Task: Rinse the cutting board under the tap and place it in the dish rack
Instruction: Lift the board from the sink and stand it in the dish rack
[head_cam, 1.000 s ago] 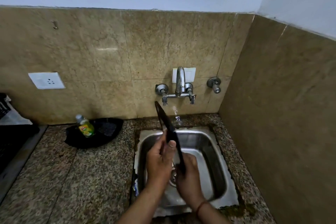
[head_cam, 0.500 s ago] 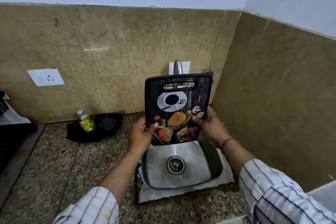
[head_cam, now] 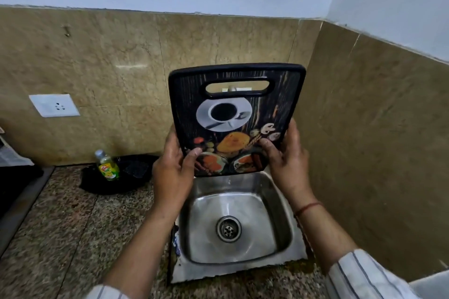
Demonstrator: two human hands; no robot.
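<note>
A black cutting board (head_cam: 233, 114), printed with a coffee cup and food pictures, is held upright above the steel sink (head_cam: 279, 204), its printed face toward me and its handle slot at the top. My left hand (head_cam: 173, 167) grips its lower left edge. My right hand (head_cam: 283, 155) grips its lower right edge. The board hides the tap, of which only a sliver shows through the handle slot. No dish rack shows clearly in this view.
A green dish-soap bottle (head_cam: 108, 165) stands in a black tray (head_cam: 136, 177) on the granite counter (head_cam: 73, 238) left of the sink. A white wall socket (head_cam: 54, 105) sits on the tiled backsplash. A tiled side wall (head_cam: 376, 141) rises close on the right.
The board turned from edge-on over the sink to face-on toward me, and both hands raised it a little higher. My view drew closer to the sink.
</note>
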